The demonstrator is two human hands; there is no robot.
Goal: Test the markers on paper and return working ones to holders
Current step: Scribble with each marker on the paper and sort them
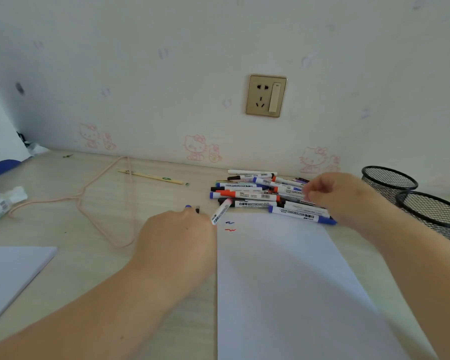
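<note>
One marker slants up-right from the left hand's clenched grip; right hand's grip unclear.

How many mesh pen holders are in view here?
2. One black mesh holder stands by the wall at the right; the second sits in front of it, nearer the camera, partly cut off by the frame edge.
</note>
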